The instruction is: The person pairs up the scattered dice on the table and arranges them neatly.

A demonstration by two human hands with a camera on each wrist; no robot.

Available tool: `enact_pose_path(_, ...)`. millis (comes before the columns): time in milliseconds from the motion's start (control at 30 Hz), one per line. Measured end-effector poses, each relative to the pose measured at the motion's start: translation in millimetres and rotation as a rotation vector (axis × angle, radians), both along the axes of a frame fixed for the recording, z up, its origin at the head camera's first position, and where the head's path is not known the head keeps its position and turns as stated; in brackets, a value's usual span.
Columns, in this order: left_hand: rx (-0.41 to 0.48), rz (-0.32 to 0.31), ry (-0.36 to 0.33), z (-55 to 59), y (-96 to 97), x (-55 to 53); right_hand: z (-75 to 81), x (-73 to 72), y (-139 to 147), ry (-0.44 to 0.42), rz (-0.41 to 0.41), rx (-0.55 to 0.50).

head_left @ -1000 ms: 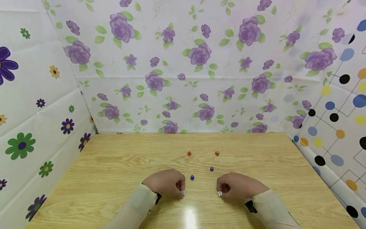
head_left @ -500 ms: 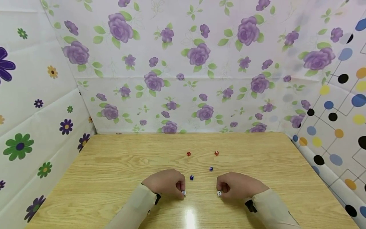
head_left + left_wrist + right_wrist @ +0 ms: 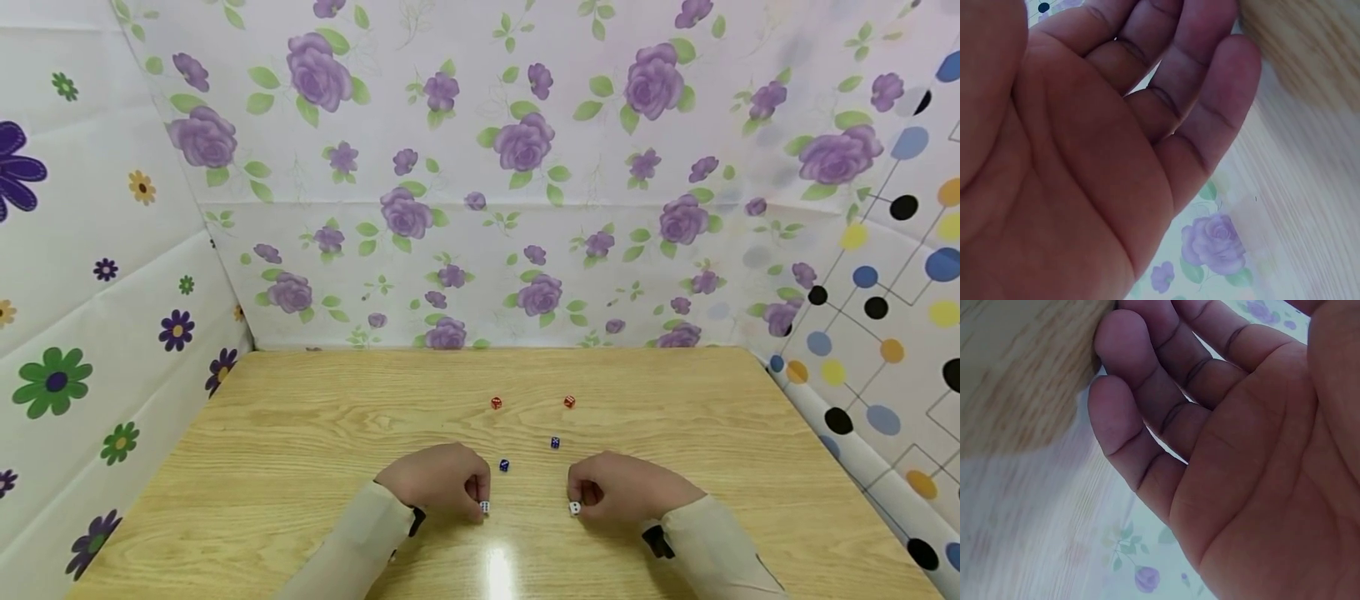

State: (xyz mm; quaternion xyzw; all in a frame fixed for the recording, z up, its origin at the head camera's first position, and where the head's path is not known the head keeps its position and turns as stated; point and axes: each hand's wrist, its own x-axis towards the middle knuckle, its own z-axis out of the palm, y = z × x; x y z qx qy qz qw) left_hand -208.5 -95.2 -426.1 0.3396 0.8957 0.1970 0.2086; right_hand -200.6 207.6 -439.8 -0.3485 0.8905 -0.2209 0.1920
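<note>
1. The left hand pinches the left white die between thumb and finger; dots show on its near face.
2. The right hand pinches the right white die the same way.
3. Both white dice are low over the near part of the counter, a gap between them; whether they touch the wood, I cannot tell.
4. Compared with a second ago, the left hand and its die have shifted slightly to the right, so the gap between the white dice is a little narrower. The right hand has hardly moved, and both grips are unchanged.
5. The left blue die lies just beyond the left hand's fingertips; the right blue die sits farther back, toward the right hand. Neither has moved.
6. Farther back still, the left red die and the right red die lie well apart, also unmoved.
7. Flowered cloth hangs behind the counter.
</note>
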Motion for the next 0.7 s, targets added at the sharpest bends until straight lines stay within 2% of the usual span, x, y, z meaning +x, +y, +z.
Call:
enact_pose_path(133,-0.007,-0.006,0.014,0.5,1.5,1.4,-0.3,-0.5,-3.2,0.005,0.011,0.003)
enact_pose_path(300,-0.004,-0.001,0.001,0.2,2.1,3.4,-1.6,0.4,-7.2,0.008,0.015,-0.01)
enact_pose_path(533,0.031,-0.033,-0.01,1.9,3.7,5.1,-3.1,2.0,-5.0,-0.012,0.003,-0.015)
enact_pose_path(700,0.037,-0.022,-0.026,3.4,3.1,4.5,-1.8,1.3,-3.9,-0.022,-0.013,-0.01)
